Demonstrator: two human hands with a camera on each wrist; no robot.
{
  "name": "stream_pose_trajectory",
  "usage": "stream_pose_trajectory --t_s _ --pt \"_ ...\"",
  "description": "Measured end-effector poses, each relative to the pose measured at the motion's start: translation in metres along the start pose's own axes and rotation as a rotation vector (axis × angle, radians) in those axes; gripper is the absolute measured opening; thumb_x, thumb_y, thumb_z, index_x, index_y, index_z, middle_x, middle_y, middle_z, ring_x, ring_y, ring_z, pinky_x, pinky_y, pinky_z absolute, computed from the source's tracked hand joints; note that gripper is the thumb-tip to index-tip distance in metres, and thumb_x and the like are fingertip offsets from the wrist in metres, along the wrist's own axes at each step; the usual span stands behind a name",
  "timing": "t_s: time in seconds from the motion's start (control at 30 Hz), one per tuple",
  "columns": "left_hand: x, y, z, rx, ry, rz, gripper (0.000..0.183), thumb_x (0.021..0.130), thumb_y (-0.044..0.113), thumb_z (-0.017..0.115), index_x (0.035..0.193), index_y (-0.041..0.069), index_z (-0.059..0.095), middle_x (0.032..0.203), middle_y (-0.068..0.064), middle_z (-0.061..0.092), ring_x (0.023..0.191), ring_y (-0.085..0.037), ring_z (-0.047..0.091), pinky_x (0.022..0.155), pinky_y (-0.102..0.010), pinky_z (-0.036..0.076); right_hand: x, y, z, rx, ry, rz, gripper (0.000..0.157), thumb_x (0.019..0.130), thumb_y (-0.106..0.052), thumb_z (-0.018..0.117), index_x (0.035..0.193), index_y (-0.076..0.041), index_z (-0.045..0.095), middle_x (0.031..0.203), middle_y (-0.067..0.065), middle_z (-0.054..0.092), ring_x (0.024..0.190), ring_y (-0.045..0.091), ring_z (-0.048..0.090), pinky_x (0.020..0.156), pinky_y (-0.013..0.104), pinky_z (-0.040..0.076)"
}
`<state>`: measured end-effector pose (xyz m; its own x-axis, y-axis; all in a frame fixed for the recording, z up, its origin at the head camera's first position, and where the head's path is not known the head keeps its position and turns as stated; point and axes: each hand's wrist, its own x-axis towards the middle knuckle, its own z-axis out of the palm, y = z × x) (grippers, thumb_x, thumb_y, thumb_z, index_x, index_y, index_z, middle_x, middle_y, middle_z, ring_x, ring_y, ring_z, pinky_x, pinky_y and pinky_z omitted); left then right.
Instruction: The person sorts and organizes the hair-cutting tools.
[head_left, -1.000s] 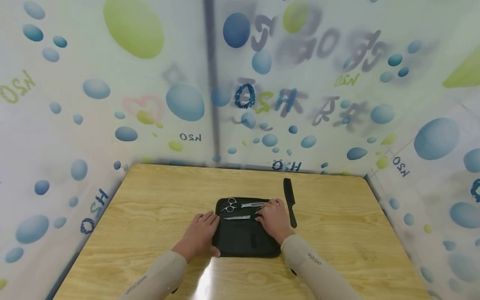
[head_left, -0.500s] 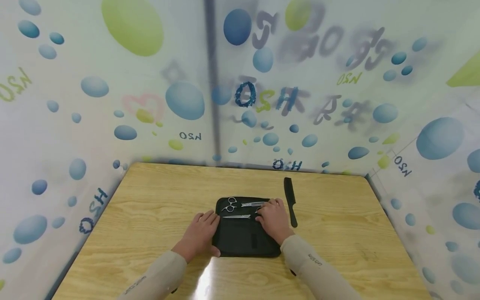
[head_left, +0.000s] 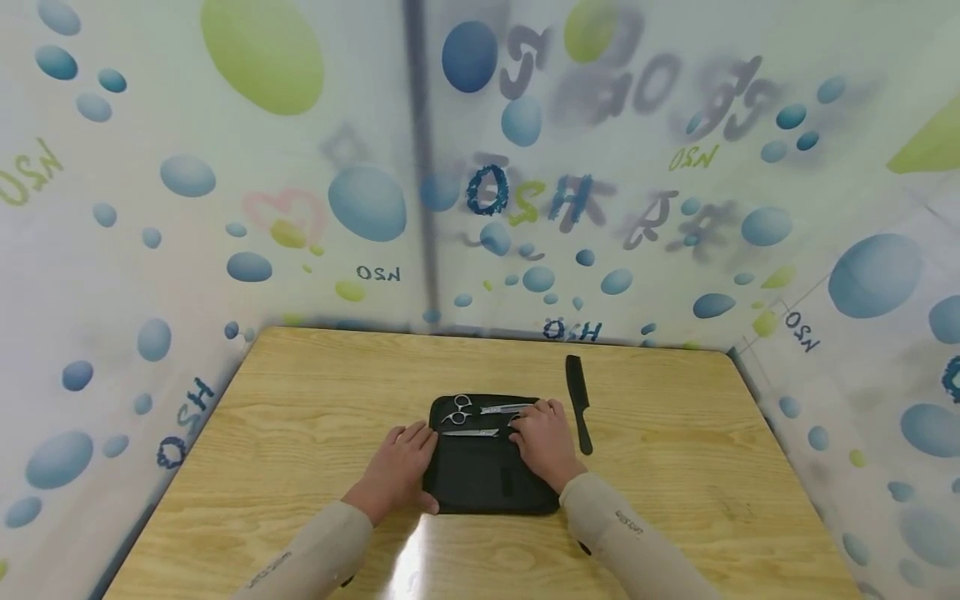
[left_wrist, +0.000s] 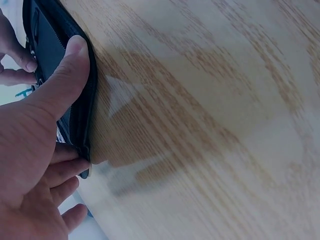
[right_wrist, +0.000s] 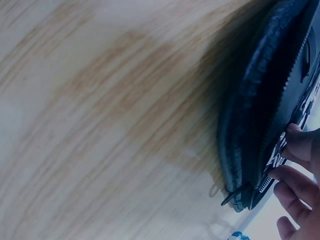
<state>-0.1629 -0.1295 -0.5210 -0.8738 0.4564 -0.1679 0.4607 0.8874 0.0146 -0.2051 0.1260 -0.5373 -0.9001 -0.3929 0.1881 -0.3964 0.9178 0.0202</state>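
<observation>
Along the left edge of a black zippered case (head_left: 472,479), which lies on the wooden table (head_left: 315,400), the left hand (head_left: 400,467) rests with thumb and fingers spread against the rim. Across the case's far half lie silver scissors (head_left: 460,410), handle rings leftward; nearer, a second pair (head_left: 470,432) points left, its handles pinched by the right hand (head_left: 547,440). Beyond that hand lies a black comb (head_left: 578,404).
</observation>
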Motion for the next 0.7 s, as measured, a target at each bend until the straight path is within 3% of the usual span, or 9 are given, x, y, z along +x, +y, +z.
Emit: stream_pose_trajectory --t_s 0.7 --pt "-0.003 -0.001 0.001 -0.013 0.007 -0.012 0.11 0.06 0.068 0.08 0.142 0.002 0.047 0.148 -0.013 0.048 0.141 -0.03 0.038 0.113 -0.045 0.033 -0.002 0.014 -0.006 0.118 -0.018 -0.033 0.017 0.085 -0.03 0.074 0.1 -0.022 0.078 0.102 -0.007 0.075 0.099 0.019 0.062 0.098 0.045 0.041"
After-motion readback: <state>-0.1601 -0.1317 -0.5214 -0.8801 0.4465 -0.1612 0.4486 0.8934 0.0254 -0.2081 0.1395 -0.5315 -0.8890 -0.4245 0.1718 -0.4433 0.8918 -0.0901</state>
